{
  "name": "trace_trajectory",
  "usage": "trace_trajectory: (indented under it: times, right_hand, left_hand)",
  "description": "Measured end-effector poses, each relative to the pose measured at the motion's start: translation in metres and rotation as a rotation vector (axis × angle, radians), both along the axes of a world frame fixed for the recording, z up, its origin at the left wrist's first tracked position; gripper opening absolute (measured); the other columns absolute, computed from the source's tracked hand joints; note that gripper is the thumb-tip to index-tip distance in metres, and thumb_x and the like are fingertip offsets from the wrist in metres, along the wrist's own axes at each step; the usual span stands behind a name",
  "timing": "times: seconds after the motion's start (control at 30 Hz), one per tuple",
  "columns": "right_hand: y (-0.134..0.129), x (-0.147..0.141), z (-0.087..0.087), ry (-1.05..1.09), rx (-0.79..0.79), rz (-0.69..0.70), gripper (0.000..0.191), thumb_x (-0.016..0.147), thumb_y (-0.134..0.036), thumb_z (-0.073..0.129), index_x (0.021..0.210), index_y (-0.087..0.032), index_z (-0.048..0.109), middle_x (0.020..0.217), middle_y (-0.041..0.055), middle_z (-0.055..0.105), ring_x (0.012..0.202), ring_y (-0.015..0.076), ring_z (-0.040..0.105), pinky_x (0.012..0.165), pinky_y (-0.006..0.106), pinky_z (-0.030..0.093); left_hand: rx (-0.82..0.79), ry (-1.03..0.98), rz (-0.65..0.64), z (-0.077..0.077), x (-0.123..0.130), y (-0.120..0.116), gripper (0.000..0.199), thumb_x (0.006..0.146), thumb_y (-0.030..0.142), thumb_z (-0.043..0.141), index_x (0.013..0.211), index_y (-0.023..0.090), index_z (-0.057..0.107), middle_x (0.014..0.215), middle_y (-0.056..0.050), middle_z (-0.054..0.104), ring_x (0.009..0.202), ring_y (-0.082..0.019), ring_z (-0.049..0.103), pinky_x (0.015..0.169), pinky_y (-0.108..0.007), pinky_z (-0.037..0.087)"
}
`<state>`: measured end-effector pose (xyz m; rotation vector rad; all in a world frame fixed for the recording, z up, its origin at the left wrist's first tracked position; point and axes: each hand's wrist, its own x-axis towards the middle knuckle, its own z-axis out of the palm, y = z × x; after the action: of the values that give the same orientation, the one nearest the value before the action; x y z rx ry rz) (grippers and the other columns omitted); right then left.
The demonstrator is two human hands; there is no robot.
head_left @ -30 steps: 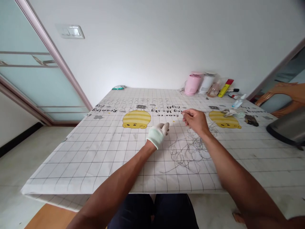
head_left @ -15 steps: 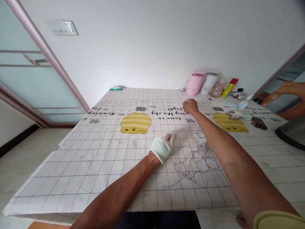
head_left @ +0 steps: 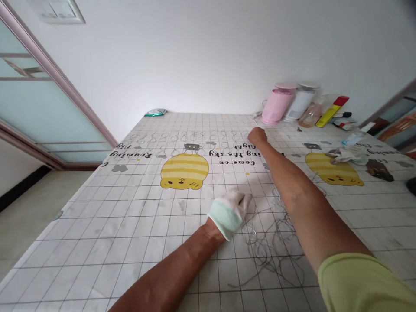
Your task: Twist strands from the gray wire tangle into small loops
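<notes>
My left hand (head_left: 230,211), in a whitish glove with a pale green cuff, rests on the checked tablecloth (head_left: 130,225), its fingers bent together. Whatever it may hold is hidden. Right beside it lies a loose tangle of thin grey wire or thread (head_left: 269,238), partly under my right forearm. Farther back, my bare right hand (head_left: 258,136) is closed low over the cloth, and its contents cannot be made out. Faint looped pieces (head_left: 182,138) form a row across the cloth to the left of my right hand.
A pink cylinder (head_left: 277,106), a white cylinder (head_left: 299,105), a bottle (head_left: 311,115) and a yellow-red box (head_left: 332,112) stand at the back right. A glove (head_left: 347,155) and a dark object (head_left: 379,170) lie right. A green packet (head_left: 156,112) is at the back left.
The view has shifted and sits closer to the table. My left hand appears slightly lower and farther right, still bent. My right hand stays closed near the back row.
</notes>
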<state>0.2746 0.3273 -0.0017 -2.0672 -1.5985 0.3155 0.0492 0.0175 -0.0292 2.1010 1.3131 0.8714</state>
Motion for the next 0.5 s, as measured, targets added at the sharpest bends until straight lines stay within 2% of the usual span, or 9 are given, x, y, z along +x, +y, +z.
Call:
trace_trajectory:
  times: [0.1, 0.27, 0.37, 0.43, 0.5]
  right_hand:
    - [0.000, -0.003, 0.005, -0.040, -0.055, -0.110, 0.036, 0.093, -0.015, 0.075, 0.124, 0.003, 0.069, 0.121, 0.0361, 0.067, 0.121, 0.0437, 0.067, 0.099, 0.054, 0.055]
    - [-0.024, 0.002, 0.022, -0.064, -0.140, -0.125, 0.028, 0.088, -0.008, 0.080, 0.111, 0.006, 0.072, 0.090, 0.0281, 0.072, 0.098, 0.0384, 0.074, 0.090, 0.050, 0.058]
    - [-0.057, 0.017, 0.037, -0.166, -0.124, -0.091, 0.026, 0.089, -0.009, 0.081, 0.108, 0.006, 0.072, 0.086, 0.0256, 0.072, 0.098, 0.0377, 0.073, 0.092, 0.050, 0.056]
    - [-0.087, 0.028, 0.050, -0.185, -0.111, 0.011, 0.018, 0.092, -0.015, 0.079, 0.099, 0.001, 0.074, 0.081, 0.0210, 0.071, 0.085, 0.0317, 0.074, 0.084, 0.046, 0.058]
    - [-0.128, 0.034, 0.064, -0.090, -0.109, 0.129, 0.017, 0.095, -0.022, 0.078, 0.090, -0.006, 0.074, 0.076, 0.0155, 0.071, 0.067, 0.0226, 0.069, 0.070, 0.038, 0.057]
  left_hand:
    - [-0.002, -0.001, 0.013, 0.000, 0.000, 0.002, 0.047, 0.109, 0.047, 0.043, 0.073, 0.024, 0.061, 0.073, -0.005, 0.064, 0.067, -0.018, 0.055, 0.067, -0.034, 0.043]
    - [-0.062, 0.053, 0.056, 0.008, -0.002, 0.002, 0.044, 0.110, 0.043, 0.045, 0.080, 0.023, 0.070, 0.078, -0.007, 0.070, 0.071, -0.019, 0.061, 0.067, -0.031, 0.044]
    - [-0.079, 0.049, 0.071, 0.017, -0.005, 0.005, 0.037, 0.109, 0.040, 0.047, 0.093, 0.022, 0.075, 0.091, -0.008, 0.076, 0.079, -0.020, 0.067, 0.069, -0.030, 0.044]
    - [-0.097, -0.024, 0.149, 0.022, -0.007, 0.010, 0.036, 0.109, 0.037, 0.048, 0.091, 0.021, 0.074, 0.091, -0.008, 0.077, 0.084, -0.019, 0.069, 0.074, -0.028, 0.046]
    - [-0.129, -0.086, 0.187, 0.024, -0.009, 0.016, 0.034, 0.108, 0.035, 0.048, 0.088, 0.021, 0.073, 0.090, -0.006, 0.077, 0.086, -0.018, 0.069, 0.077, -0.028, 0.047]
